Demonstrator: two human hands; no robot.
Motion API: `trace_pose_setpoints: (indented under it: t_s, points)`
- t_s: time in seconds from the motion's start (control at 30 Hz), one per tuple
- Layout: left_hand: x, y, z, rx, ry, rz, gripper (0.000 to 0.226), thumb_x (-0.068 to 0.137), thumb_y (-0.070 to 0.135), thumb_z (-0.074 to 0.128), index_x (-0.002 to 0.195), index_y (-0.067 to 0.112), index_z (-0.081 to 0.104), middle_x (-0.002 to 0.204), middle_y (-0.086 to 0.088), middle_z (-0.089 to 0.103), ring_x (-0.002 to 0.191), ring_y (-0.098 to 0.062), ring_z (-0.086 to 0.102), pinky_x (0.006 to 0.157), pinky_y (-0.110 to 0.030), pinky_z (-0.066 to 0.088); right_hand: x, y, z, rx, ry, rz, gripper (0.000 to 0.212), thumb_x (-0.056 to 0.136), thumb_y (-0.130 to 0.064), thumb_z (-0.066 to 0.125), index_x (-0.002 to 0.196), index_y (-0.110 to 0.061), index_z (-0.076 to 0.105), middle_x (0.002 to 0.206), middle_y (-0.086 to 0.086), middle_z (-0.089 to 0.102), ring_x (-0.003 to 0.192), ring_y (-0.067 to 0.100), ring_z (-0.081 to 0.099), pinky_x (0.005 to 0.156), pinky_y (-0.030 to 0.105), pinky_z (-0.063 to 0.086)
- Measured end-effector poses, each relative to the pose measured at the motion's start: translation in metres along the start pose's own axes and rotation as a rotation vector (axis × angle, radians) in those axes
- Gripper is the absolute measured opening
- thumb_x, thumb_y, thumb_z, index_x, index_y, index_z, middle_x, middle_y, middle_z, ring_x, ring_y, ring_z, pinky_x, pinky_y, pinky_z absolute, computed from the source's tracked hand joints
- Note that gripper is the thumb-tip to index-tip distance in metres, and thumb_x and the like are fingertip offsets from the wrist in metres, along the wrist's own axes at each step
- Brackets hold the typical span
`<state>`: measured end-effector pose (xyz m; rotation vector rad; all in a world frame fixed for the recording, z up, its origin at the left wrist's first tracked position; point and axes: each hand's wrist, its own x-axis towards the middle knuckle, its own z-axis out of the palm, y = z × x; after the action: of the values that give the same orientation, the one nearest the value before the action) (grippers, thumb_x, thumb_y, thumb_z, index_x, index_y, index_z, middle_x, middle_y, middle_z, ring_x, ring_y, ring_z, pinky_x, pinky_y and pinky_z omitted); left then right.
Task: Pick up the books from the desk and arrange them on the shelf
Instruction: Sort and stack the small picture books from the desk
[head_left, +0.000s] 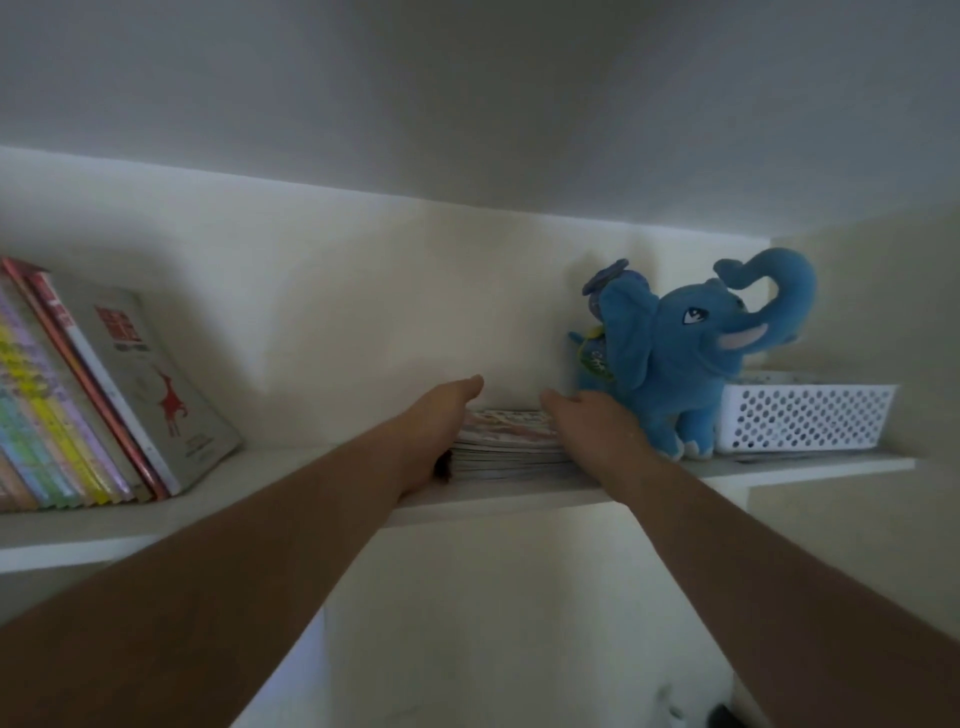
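Left hand (441, 415) and right hand (587, 415), fingers straight, press either side of flat book stack (506, 441) on shelf (311, 499); grasping nothing.

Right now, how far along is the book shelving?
Done: a row of books leans at the shelf's left end. In hand: a flat stack of books lies on the shelf between the left hand and right hand, beside the blue elephant. Left: unclear; the desk is out of view.
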<state>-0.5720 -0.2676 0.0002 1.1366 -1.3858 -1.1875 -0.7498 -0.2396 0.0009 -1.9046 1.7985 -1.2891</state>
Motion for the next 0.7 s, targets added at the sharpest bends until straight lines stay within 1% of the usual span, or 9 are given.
trace_pose_setpoints:
  t_s: [0.1, 0.2, 0.27, 0.33, 0.4, 0.5, 0.57, 0.63, 0.7]
  points:
    - [0.003, 0.002, 0.002, 0.130, 0.052, 0.054, 0.064, 0.107, 0.055, 0.043, 0.156, 0.015, 0.039, 0.149, -0.004, 0.052, 0.143, -0.030, 0.046, 0.114, -0.041, 0.038, 0.005, 0.006, 0.000, 0.096, 0.006, 0.065, 0.040, 0.102, -0.053, 0.046, 0.108, -0.015, 0.058, 0.118, 0.003, 0.060, 0.105, 0.026, 0.054, 0.090, 0.037, 0.043]
    - [0.003, 0.002, 0.002, 0.073, -0.010, -0.013, 0.060, 0.102, 0.058, 0.047, 0.132, 0.008, 0.064, 0.131, -0.018, 0.070, 0.125, -0.044, 0.063, 0.110, -0.057, 0.049, 0.006, 0.006, 0.000, 0.067, -0.031, 0.039, 0.043, 0.105, -0.051, 0.044, 0.116, -0.014, 0.063, 0.118, 0.007, 0.059, 0.106, 0.027, 0.054, 0.098, 0.039, 0.046]
    - [-0.002, 0.002, 0.003, 0.016, 0.021, -0.014, 0.055, 0.105, 0.057, 0.045, 0.110, 0.009, 0.071, 0.120, -0.022, 0.074, 0.114, -0.043, 0.070, 0.105, -0.056, 0.053, 0.005, 0.007, 0.001, 0.041, -0.013, 0.014, 0.046, 0.105, -0.051, 0.045, 0.112, -0.010, 0.066, 0.109, 0.009, 0.061, 0.097, 0.028, 0.056, 0.094, 0.039, 0.048]
    - [-0.009, 0.008, 0.000, 0.007, 0.060, 0.049, 0.055, 0.106, 0.059, 0.042, 0.120, 0.012, 0.066, 0.132, -0.018, 0.070, 0.117, -0.037, 0.069, 0.107, -0.050, 0.053, -0.001, 0.011, 0.006, -0.022, 0.106, -0.104, 0.036, 0.105, -0.037, 0.048, 0.112, -0.006, 0.064, 0.097, 0.013, 0.058, 0.090, 0.037, 0.060, 0.080, 0.039, 0.050]
    - [-0.021, 0.012, -0.002, 0.153, 0.184, 0.198, 0.064, 0.100, 0.063, 0.046, 0.145, 0.019, 0.054, 0.152, -0.013, 0.054, 0.134, -0.034, 0.057, 0.115, -0.046, 0.045, -0.015, 0.024, 0.012, -0.153, 0.195, -0.392, 0.022, 0.102, -0.016, 0.051, 0.110, 0.000, 0.064, 0.094, 0.023, 0.057, 0.091, 0.044, 0.061, 0.078, 0.046, 0.054]
    - [-0.072, -0.022, -0.001, 0.494, 0.365, 0.641, 0.060, 0.095, 0.048, 0.059, 0.150, 0.025, 0.052, 0.147, -0.008, 0.057, 0.125, -0.025, 0.060, 0.110, -0.041, 0.048, -0.073, 0.069, 0.015, -0.065, 0.363, -0.527, 0.035, 0.103, -0.026, 0.056, 0.130, -0.007, 0.065, 0.144, 0.014, 0.059, 0.132, 0.031, 0.056, 0.106, 0.029, 0.042]
    - [-0.130, -0.076, 0.006, 0.589, 0.217, 0.885, 0.044, 0.101, 0.029, 0.058, 0.142, 0.014, 0.057, 0.129, -0.009, 0.066, 0.093, -0.009, 0.064, 0.089, -0.028, 0.053, -0.136, 0.121, 0.034, 0.047, 0.365, -0.524, 0.039, 0.098, -0.014, 0.059, 0.137, -0.007, 0.062, 0.148, 0.006, 0.058, 0.138, 0.020, 0.054, 0.113, 0.030, 0.043]
    - [-0.170, -0.157, 0.013, 0.652, -0.029, 1.017, 0.026, 0.099, 0.013, 0.057, 0.121, 0.006, 0.067, 0.109, -0.006, 0.069, 0.089, 0.005, 0.058, 0.086, -0.018, 0.044, -0.200, 0.188, 0.077, 0.097, 0.263, -0.373, 0.036, 0.094, -0.010, 0.060, 0.129, -0.010, 0.067, 0.134, -0.003, 0.063, 0.127, 0.011, 0.058, 0.107, 0.036, 0.050]
    - [-0.176, -0.263, 0.028, 0.685, -0.166, 0.835, 0.019, 0.095, 0.014, 0.058, 0.107, 0.016, 0.073, 0.109, 0.005, 0.069, 0.100, -0.002, 0.063, 0.092, -0.025, 0.048, -0.254, 0.254, 0.131, 0.036, 0.030, -0.051, 0.033, 0.095, -0.020, 0.059, 0.126, -0.018, 0.069, 0.124, -0.010, 0.059, 0.117, 0.007, 0.056, 0.105, 0.037, 0.049]
